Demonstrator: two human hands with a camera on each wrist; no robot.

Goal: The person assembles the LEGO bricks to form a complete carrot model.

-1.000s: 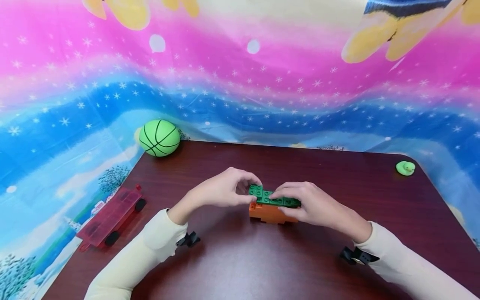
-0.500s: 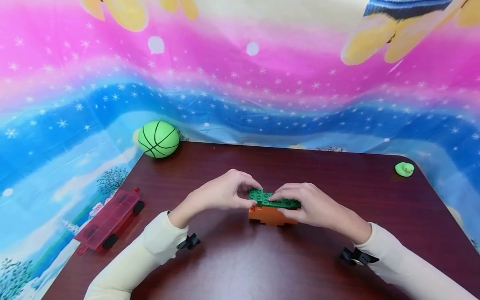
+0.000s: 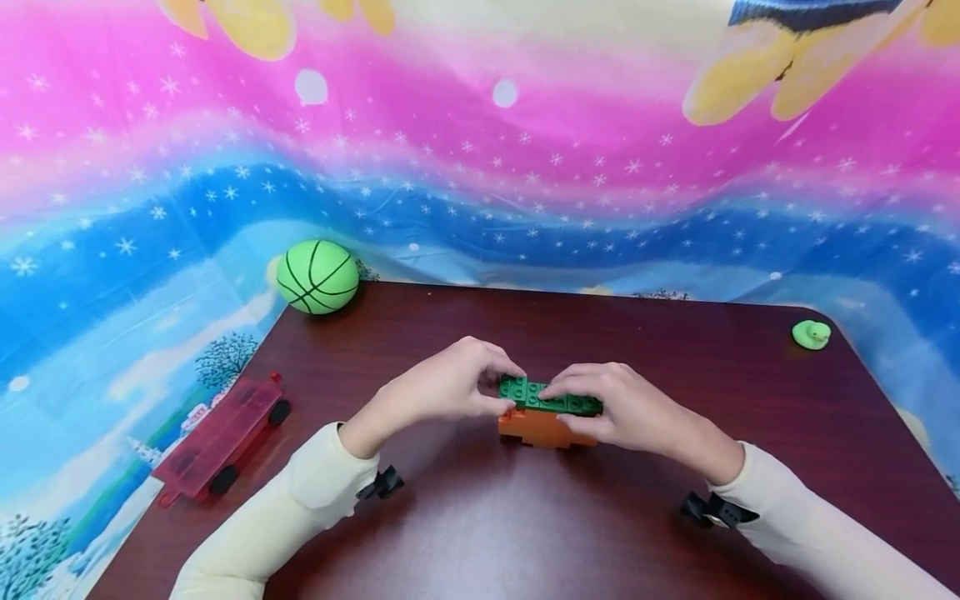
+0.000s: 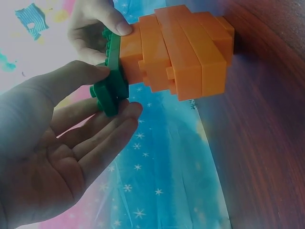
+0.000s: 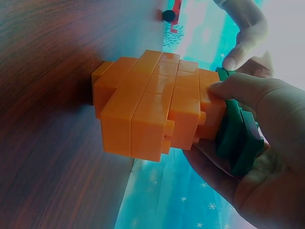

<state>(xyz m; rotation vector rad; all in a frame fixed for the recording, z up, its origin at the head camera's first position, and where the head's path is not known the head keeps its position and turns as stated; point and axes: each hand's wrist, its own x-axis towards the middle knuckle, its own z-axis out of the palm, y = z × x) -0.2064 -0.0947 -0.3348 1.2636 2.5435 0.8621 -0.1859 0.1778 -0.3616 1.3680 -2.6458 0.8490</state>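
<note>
An orange toy brick stack (image 3: 543, 431), stepped in layers, stands on the dark table in the head view. Green studded bricks (image 3: 532, 393) run along its top and overhang the orange part at the ends. My left hand (image 3: 465, 382) pinches the left-end green brick (image 4: 108, 98) between thumb and fingers; its other fingers are spread below in the left wrist view. My right hand (image 3: 618, 404) grips the stack's right end, with its thumb on the orange top layer (image 5: 212, 102) in the right wrist view. The palm hides part of the green bricks there.
A red translucent toy wagon (image 3: 225, 437) with black wheels sits at the table's left edge. At the back left is a green ball (image 3: 317, 277); a small green rubber duck (image 3: 811, 335) sits back right. A printed cloth (image 3: 480, 183) hangs behind the table.
The left-end green brick, which stood higher a second ago, has come down closer to the green bricks beside it, my left fingers with it. My right hand stays in place.
</note>
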